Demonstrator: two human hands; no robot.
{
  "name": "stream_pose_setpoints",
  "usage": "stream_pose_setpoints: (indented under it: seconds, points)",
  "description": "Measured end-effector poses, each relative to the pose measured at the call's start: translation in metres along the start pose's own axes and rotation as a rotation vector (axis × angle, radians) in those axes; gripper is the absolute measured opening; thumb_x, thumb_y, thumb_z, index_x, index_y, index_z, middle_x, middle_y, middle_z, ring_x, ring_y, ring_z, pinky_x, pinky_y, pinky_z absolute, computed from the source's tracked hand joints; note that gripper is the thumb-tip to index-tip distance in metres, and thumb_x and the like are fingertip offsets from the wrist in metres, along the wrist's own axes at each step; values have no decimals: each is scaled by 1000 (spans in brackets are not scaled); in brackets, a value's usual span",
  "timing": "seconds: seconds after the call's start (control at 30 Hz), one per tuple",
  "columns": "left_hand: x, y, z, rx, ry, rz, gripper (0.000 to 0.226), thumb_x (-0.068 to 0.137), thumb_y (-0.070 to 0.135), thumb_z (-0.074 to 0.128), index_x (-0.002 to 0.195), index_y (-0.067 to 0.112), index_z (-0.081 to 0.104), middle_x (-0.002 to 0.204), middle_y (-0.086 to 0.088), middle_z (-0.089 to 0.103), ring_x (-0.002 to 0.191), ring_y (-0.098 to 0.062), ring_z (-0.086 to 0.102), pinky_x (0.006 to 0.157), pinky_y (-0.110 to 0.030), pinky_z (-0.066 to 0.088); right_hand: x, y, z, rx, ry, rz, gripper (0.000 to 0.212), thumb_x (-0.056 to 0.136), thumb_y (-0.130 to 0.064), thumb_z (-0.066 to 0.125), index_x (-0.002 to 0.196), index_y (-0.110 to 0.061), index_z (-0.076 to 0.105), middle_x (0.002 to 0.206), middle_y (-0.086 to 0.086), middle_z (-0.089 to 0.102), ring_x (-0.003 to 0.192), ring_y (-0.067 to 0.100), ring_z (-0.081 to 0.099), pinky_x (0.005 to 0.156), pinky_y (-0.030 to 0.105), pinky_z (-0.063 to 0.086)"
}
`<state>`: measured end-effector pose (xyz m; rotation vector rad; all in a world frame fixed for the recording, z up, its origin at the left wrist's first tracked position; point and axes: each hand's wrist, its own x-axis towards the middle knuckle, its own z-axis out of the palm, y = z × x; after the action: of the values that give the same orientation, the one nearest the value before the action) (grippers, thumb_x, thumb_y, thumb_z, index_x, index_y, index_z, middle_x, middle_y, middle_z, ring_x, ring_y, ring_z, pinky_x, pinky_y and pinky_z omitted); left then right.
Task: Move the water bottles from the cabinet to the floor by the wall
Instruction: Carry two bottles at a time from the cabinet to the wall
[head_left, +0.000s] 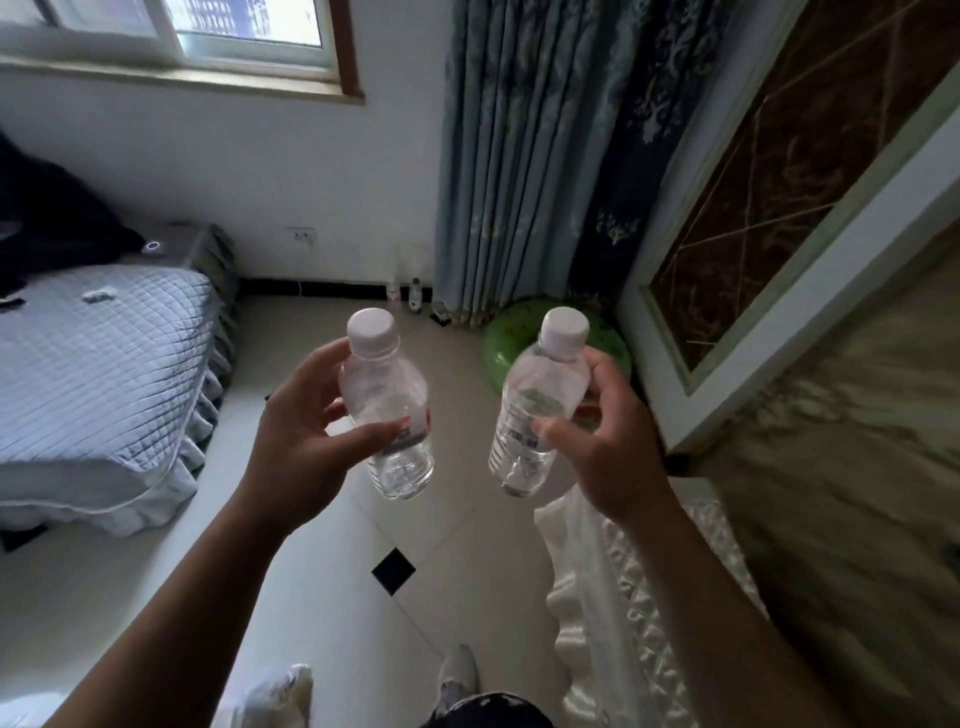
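Gripping a capped water bottle (387, 410) in the left hand (306, 441), another bottle (535, 410) in the right hand (602, 441), both raised over the tiled floor (467, 571), two more bottles (405, 295) by the far wall (260, 182).

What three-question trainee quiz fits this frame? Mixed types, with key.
1. True or false: the left hand grips the left bottle, which has its cap on.
2. The right hand holds: A) the right bottle; B) a cup; C) nothing.
3. Fill in: small bottles stand on the floor just left of the ____.
Key: 1 true; 2 A; 3 curtain.
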<state>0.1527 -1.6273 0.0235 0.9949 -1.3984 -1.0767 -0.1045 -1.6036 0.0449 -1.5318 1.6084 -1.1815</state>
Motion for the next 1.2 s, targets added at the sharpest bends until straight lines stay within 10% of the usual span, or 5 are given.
stream_pose_setpoints:
  seconds: [1.2]
  points:
    - [494, -128, -222, 38, 58, -44, 73, 57, 28, 85, 125, 30, 58, 108, -5, 72, 101, -28, 70, 95, -54, 51, 513, -32, 267, 22, -162, 45, 65, 60, -23, 68, 123, -25, 53, 101, -3, 68, 93, 17, 64, 85, 48, 55]
